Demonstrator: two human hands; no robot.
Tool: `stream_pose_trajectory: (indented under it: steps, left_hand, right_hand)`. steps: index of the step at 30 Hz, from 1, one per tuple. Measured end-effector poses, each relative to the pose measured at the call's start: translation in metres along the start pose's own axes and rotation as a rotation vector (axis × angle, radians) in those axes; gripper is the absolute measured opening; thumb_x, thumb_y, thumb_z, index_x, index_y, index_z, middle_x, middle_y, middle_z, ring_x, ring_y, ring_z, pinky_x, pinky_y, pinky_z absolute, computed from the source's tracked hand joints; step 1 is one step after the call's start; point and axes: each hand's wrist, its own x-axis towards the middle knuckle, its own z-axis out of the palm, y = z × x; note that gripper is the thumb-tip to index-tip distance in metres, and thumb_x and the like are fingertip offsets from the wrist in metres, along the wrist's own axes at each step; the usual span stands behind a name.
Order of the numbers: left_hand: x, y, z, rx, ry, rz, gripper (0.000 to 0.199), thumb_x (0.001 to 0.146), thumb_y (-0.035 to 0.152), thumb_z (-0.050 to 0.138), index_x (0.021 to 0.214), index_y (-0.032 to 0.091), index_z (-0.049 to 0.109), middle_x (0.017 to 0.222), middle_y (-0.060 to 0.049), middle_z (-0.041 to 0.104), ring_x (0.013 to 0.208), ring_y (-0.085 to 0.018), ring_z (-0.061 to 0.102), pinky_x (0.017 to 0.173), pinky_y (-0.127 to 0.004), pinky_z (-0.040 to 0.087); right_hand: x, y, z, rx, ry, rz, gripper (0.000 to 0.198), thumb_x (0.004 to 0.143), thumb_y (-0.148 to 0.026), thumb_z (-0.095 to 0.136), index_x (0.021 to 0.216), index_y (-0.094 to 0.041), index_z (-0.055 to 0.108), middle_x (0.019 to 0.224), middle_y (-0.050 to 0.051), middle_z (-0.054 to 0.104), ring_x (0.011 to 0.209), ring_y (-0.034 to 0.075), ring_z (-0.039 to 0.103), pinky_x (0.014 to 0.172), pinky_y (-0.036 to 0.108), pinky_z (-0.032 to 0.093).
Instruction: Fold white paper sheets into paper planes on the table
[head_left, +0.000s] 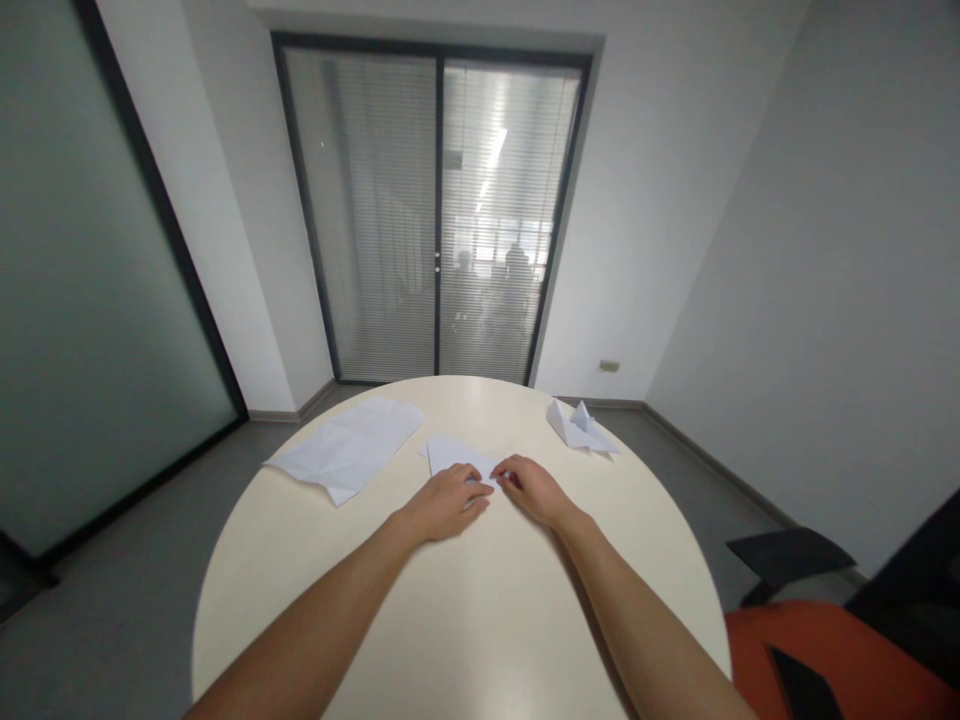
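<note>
A folded sheet of white paper point(450, 453) lies on the round table in front of me, partly covered by both hands. My left hand point(450, 500) rests over its near left part, fingers stretched out and a little apart. At the paper's right end, my right hand point(529, 488) has its thumb and fingertips pinched together on the edge. The near side of the paper is hidden under my fingers, so its full shape does not show.
To the left on the cream round table point(465, 620) lies a larger creased white sheet point(352, 445). A folded paper shape point(581, 430) with raised points stands near the right rim. An orange chair point(832, 660) with black armrests is at the lower right.
</note>
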Motion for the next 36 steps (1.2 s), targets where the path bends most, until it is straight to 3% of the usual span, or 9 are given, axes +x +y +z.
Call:
stream_pose_trajectory:
  steps: [10,18,24,28,32,36]
  left_hand:
    - [0.000,0.001,-0.002,0.022,0.003,-0.001,0.031,0.100,0.034,0.044,0.117,0.024,0.068,0.115,-0.007,0.063,0.107,-0.022,0.058,0.096,-0.036,0.046]
    - [0.002,0.003,-0.002,0.055,0.016,-0.004,0.026,0.099,0.031,0.045,0.105,0.020,0.067,0.112,-0.008,0.066,0.109,-0.022,0.059,0.098,-0.036,0.045]
    - [0.001,0.003,-0.001,0.067,0.018,-0.024,0.023,0.098,0.032,0.047,0.105,0.021,0.066,0.117,-0.008,0.066,0.113,-0.023,0.057,0.100,-0.039,0.044]
    - [0.002,0.003,-0.001,0.079,0.027,-0.045,0.023,0.099,0.032,0.047,0.105,0.020,0.066,0.115,-0.008,0.066,0.112,-0.023,0.057,0.098,-0.039,0.044]
    - [0.002,0.002,-0.001,0.101,0.038,-0.107,0.024,0.098,0.032,0.048,0.102,0.019,0.067,0.114,-0.010,0.066,0.111,-0.024,0.057,0.096,-0.039,0.045]
    - [0.001,-0.004,0.002,0.098,0.056,-0.146,0.025,0.098,0.032,0.048,0.104,0.020,0.069,0.116,-0.009,0.066,0.112,-0.025,0.056,0.096,-0.039,0.046]
  right_hand:
    - [-0.001,0.003,-0.002,-0.030,0.002,0.082,0.027,0.084,-0.019,0.061,0.111,-0.019,0.068,0.095,0.007,0.071,0.092,0.020,0.062,0.084,0.031,0.046]
    - [-0.003,-0.002,-0.009,0.023,-0.074,0.091,0.029,0.081,-0.023,0.063,0.109,-0.021,0.070,0.090,0.003,0.073,0.077,0.017,0.065,0.074,0.027,0.048]
    - [-0.005,-0.007,-0.010,0.002,-0.079,0.040,0.039,0.082,-0.022,0.060,0.120,-0.020,0.068,0.108,0.007,0.073,0.084,0.018,0.066,0.081,0.030,0.050]
    - [-0.004,-0.012,-0.014,-0.031,-0.085,0.053,0.034,0.081,-0.026,0.063,0.113,-0.021,0.071,0.102,0.007,0.075,0.085,0.020,0.067,0.083,0.031,0.050]
    - [-0.003,-0.012,-0.016,0.051,-0.077,0.052,0.026,0.080,-0.023,0.065,0.104,-0.021,0.074,0.103,0.007,0.075,0.090,0.021,0.069,0.086,0.031,0.051]
    - [-0.003,-0.009,-0.010,0.138,-0.106,0.055,0.022,0.078,-0.018,0.064,0.096,-0.020,0.077,0.091,0.006,0.077,0.088,0.022,0.071,0.084,0.031,0.053]
